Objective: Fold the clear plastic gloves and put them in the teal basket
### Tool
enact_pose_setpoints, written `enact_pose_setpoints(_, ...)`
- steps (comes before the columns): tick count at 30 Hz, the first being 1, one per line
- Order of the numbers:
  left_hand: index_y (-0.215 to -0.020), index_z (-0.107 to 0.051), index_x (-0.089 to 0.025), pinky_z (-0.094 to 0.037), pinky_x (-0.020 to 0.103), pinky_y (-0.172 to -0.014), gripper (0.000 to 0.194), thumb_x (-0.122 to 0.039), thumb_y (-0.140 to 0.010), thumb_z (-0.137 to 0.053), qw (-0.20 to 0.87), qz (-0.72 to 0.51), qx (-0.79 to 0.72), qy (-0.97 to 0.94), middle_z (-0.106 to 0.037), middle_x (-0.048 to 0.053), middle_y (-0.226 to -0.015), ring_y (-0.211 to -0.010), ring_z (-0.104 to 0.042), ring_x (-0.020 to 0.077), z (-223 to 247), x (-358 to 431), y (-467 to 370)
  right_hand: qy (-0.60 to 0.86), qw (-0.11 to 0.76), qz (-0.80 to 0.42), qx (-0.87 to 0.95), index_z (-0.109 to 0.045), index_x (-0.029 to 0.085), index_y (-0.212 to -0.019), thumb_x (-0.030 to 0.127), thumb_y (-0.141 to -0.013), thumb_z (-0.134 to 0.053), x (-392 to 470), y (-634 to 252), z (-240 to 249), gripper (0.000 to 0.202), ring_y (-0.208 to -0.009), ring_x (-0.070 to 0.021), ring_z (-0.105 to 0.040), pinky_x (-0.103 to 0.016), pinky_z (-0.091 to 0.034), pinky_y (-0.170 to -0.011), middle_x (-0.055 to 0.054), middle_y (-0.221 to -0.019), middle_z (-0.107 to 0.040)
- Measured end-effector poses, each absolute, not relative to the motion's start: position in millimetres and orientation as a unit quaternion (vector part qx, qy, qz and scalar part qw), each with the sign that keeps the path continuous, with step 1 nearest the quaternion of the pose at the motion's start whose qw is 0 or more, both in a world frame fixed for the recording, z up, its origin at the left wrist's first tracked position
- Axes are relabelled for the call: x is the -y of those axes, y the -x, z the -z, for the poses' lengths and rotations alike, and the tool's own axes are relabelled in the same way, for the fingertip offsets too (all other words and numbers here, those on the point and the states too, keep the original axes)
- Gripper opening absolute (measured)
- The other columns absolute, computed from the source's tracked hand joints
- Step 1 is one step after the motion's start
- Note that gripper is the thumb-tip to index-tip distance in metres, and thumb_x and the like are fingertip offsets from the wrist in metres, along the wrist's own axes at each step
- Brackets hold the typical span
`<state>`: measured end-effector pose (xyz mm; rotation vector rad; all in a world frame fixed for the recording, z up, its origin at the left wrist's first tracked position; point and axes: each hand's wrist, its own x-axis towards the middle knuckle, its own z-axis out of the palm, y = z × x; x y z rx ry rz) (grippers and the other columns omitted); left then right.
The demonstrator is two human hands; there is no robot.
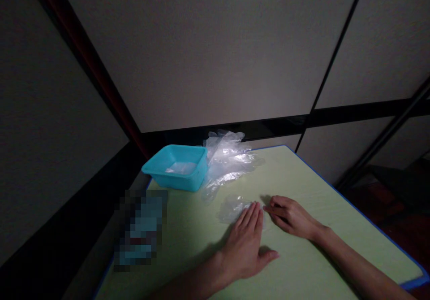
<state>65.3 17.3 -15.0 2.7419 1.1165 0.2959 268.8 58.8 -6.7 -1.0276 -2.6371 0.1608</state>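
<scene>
A clear disposable plastic glove [231, 208] lies crumpled on the table in front of me. My left hand [243, 246] rests flat on it, fingers stretched out and thumb held apart. Just to the right, my right hand [290, 215] has its fingers curled, with the fingertips pinched at the glove's right edge. The left fingers cover part of the glove, so its full outline is hidden. Beyond the hands, a loose pile of clear plastic gloves [228, 156] spreads over the table's far side.
A turquoise plastic basket [183, 182] stands at the far left, touching the pile, with some clear plastic inside. A blurred-out item [143, 228] lies along the left edge. The pale green table [322, 192] has a blue rim; panelled doors [218, 67] rise behind it.
</scene>
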Motion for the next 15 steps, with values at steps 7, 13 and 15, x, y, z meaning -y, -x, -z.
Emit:
enact_pose_setpoints(7,-0.137,-0.010,-0.009,-0.008,0.036,-0.108,0.081,-0.064,-0.081,-0.026,0.078,-0.076,-0.351,-0.930,-0.007,0.011,-0.145,-0.132,0.000,0.0228,11.4,-20.8,-63.1,0.357,0.159,-0.070,0.918,-0.061,0.014,-0.095,0.018,-0.086,-0.037,-57.3,-270.7,6.6,0.026,-0.073,-0.0169,-0.049,-0.029,-0.040,-0.068,-0.007,-0.079,-0.052)
enact_pose_setpoints(13,-0.137,-0.011,-0.011,-0.007,0.036,-0.108,0.080,-0.065,-0.080,-0.028,0.089,-0.073,-0.336,-0.935,-0.005,0.009,-0.145,-0.132,0.002,0.0231,11.6,-23.3,-61.8,0.364,0.172,-0.072,0.912,-0.062,0.016,-0.094,0.020,-0.086,-0.038,-57.2,-270.0,6.1,0.026,-0.073,-0.0166,-0.050,-0.028,-0.041,-0.067,-0.007,-0.078,-0.052)
enact_pose_setpoints(15,-0.137,-0.012,-0.012,-0.007,0.036,-0.108,0.080,-0.065,-0.080,-0.027,0.093,-0.075,-0.334,-0.935,-0.006,0.009,-0.145,-0.132,0.001,0.0234,11.1,-23.7,-61.9,0.366,0.178,-0.074,0.910,-0.062,0.015,-0.093,0.022,-0.087,-0.038,-57.1,-270.1,6.1,0.026,-0.072,-0.0164,-0.051,-0.027,-0.041,-0.066,-0.007,-0.077,-0.052)
